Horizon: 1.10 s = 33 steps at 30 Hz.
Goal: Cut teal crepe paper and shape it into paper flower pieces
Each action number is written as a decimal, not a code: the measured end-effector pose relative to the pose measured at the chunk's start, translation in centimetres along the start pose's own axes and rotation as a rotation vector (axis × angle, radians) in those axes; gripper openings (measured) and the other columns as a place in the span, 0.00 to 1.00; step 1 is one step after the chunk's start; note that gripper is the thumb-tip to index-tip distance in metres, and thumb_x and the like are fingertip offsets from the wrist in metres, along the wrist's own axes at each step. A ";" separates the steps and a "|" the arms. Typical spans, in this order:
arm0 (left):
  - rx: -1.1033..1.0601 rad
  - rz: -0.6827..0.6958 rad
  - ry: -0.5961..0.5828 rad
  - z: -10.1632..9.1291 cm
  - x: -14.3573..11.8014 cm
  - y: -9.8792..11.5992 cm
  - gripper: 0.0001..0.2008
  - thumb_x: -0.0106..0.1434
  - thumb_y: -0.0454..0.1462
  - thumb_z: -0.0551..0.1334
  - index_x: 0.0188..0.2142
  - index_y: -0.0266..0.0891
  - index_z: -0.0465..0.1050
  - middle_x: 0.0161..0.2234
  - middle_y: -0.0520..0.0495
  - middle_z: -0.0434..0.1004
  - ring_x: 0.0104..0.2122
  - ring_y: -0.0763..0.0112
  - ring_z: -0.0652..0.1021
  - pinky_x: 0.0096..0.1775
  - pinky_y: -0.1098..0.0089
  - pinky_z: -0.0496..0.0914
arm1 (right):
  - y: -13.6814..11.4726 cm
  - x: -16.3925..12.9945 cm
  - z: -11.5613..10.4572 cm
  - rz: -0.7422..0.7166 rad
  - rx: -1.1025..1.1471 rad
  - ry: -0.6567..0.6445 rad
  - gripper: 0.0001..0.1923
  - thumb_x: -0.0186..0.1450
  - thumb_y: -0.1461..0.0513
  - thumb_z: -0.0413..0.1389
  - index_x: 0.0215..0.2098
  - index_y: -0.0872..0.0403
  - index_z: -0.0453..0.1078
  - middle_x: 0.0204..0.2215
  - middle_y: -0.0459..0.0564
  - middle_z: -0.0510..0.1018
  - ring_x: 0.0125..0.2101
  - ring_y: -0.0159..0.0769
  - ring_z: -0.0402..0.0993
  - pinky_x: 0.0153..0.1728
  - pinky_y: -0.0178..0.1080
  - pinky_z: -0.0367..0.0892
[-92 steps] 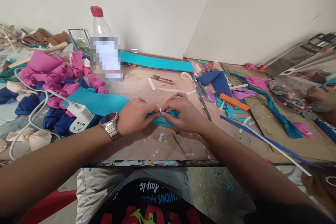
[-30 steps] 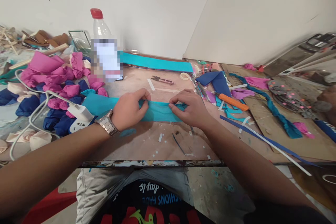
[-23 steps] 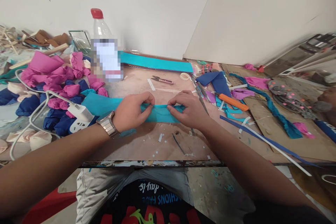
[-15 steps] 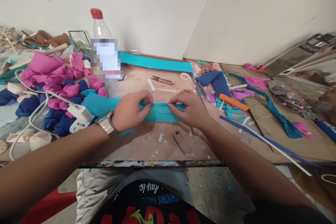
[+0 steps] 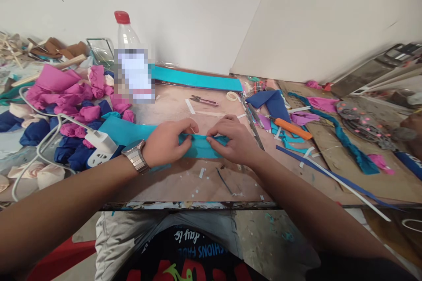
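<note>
A strip of turquoise fabric (image 5: 127, 131) runs across the table under both hands, its far edge folded over between them. My left hand (image 5: 166, 140), with a metal-band watch on the wrist, has its thumb and forefinger curled loosely around that edge, with a small gap showing between the tips. Close beside it, my right hand (image 5: 235, 140) pinches the same folded edge between thumb and forefinger. The other fingers of both hands are bent, partly hiding the strip.
Pink and navy fabric pieces (image 5: 69, 96) are heaped at left, near a white power strip (image 5: 100, 156). Behind lie thread snips (image 5: 204, 100), a tape roll (image 5: 232, 96) and another turquoise strip (image 5: 198, 80). An orange cutter (image 5: 293, 128) lies at right. A red-capped bottle (image 5: 127, 30) stands at back.
My right hand has slid slightly left along the folded edge, closer to my left hand. The left thumb and forefinger have loosened a little, and the fabric has shifted slightly leftward.
</note>
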<state>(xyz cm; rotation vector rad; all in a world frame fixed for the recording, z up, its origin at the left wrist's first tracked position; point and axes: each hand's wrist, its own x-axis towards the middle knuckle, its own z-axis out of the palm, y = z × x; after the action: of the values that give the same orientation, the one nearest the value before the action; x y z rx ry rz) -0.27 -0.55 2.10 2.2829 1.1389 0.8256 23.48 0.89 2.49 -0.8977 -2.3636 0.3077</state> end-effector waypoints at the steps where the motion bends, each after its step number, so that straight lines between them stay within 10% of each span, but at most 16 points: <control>1: 0.004 -0.006 0.001 0.0 0.0 0.0 0.12 0.61 0.33 0.59 0.44 0.42 0.73 0.38 0.51 0.83 0.38 0.64 0.81 0.41 0.66 0.70 | 0.0 0.0 0.0 0.003 -0.001 0.000 0.03 0.65 0.63 0.59 0.32 0.52 0.73 0.29 0.45 0.81 0.32 0.37 0.76 0.49 0.47 0.59; 9: 0.072 0.003 -0.182 0.1 0.1 0.2 0.13 0.70 0.43 0.58 0.42 0.43 0.80 0.37 0.49 0.85 0.37 0.62 0.82 0.40 0.65 0.70 | -0.4 0.0 0.2 -0.042 0.015 -0.068 0.04 0.68 0.62 0.58 0.36 0.51 0.76 0.31 0.45 0.83 0.35 0.37 0.77 0.51 0.47 0.59; 33: 0.007 -0.063 -0.167 -0.1 0.2 0.7 0.12 0.68 0.38 0.57 0.40 0.41 0.81 0.35 0.49 0.85 0.32 0.65 0.79 0.36 0.67 0.67 | -0.7 0.1 0.1 -0.149 -0.112 0.002 0.06 0.70 0.60 0.57 0.37 0.49 0.76 0.31 0.44 0.84 0.32 0.36 0.77 0.52 0.47 0.60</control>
<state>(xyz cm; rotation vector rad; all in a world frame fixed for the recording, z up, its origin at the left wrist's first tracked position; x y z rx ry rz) 0.16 -0.72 2.68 2.2617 1.1325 0.5951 22.96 0.39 2.74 -0.7658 -2.4492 0.1161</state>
